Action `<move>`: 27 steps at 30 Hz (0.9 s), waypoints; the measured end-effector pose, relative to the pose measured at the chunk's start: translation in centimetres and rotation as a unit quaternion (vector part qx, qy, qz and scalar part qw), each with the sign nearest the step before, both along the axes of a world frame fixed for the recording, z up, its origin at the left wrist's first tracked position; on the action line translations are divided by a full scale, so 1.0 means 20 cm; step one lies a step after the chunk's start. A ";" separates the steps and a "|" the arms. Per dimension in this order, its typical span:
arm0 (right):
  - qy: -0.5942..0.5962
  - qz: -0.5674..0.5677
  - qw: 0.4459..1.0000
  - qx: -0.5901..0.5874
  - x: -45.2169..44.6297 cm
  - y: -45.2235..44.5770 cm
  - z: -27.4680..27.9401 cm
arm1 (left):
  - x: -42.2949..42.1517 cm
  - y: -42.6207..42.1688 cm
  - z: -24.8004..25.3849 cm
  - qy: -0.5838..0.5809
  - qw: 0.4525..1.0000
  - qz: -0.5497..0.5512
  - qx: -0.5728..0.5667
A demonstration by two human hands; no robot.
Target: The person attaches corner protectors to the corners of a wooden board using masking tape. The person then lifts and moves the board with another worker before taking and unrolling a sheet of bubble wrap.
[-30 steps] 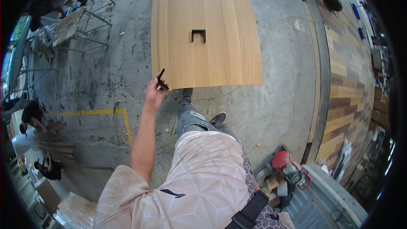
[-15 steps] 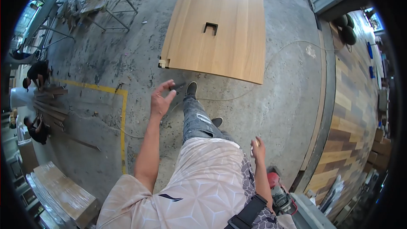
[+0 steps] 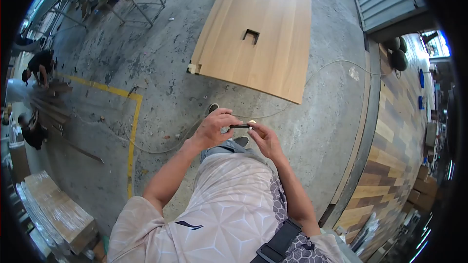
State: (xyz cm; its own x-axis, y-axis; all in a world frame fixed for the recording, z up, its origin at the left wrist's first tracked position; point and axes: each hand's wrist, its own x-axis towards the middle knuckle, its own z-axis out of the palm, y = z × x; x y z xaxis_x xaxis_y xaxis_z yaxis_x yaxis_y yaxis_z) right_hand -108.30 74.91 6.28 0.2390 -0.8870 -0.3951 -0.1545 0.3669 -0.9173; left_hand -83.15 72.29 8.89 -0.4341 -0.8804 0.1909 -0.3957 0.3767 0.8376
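My left hand is closed on one end of a small dark bar-like piece, held in front of my waist. At its other end my right hand pinches with thumb and fingers, and a small pale yellow and white bit shows at those fingertips. Beyond my hands lies a long wood-grain panel. A black U-shaped bracket rests on it, and a pale piece with a dark edge sits at its near left corner.
A thin hose curves over the concrete floor. Yellow tape marks the floor at left, where two people are beside wooden strips. Wrapped boxes stand at lower left, metal-legged stands at upper left. Plank flooring lies at right.
My left hand has moved right with the dark piece, and my right hand has risen to meet it. The panel now appears farther right as the view has shifted.
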 end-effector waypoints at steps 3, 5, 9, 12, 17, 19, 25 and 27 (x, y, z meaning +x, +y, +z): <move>0.011 0.021 0.999 0.043 0.09 -0.02 0.03 | 0.09 0.00 -0.01 -0.002 1.000 -0.023 0.000; -0.037 0.006 0.999 0.014 0.17 -0.06 0.00 | 0.15 -0.02 -0.03 0.009 1.000 0.007 -0.003; 0.157 0.068 0.976 -0.136 0.31 -0.20 0.10 | 0.23 -0.03 0.02 0.033 0.981 0.188 0.035; 0.213 0.083 0.955 -0.187 0.45 -0.31 0.12 | 0.36 -0.08 -0.05 0.084 0.947 0.174 0.257; 0.264 0.122 0.937 -0.193 0.63 -0.46 0.07 | 0.50 -0.17 -0.15 0.056 0.974 0.196 0.100; 0.267 0.129 0.935 -0.194 0.70 -0.51 0.04 | 0.54 -0.22 -0.20 0.015 0.979 0.198 0.035; 0.290 0.141 0.924 -0.206 0.87 -0.72 -0.05 | 0.67 -0.40 -0.43 -0.007 0.980 0.193 0.038; 0.294 0.126 0.923 -0.213 0.88 -0.75 -0.12 | 0.68 -0.47 -0.56 -0.016 0.978 0.207 0.029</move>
State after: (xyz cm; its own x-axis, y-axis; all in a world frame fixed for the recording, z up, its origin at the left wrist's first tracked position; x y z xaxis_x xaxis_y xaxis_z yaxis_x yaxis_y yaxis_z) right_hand -90.64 59.89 3.82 0.3150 -0.9372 -0.1500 -0.7025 -0.1239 -0.7008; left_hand -69.54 62.93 -2.24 -0.0424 -0.9908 0.1286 -0.5304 0.1314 0.8375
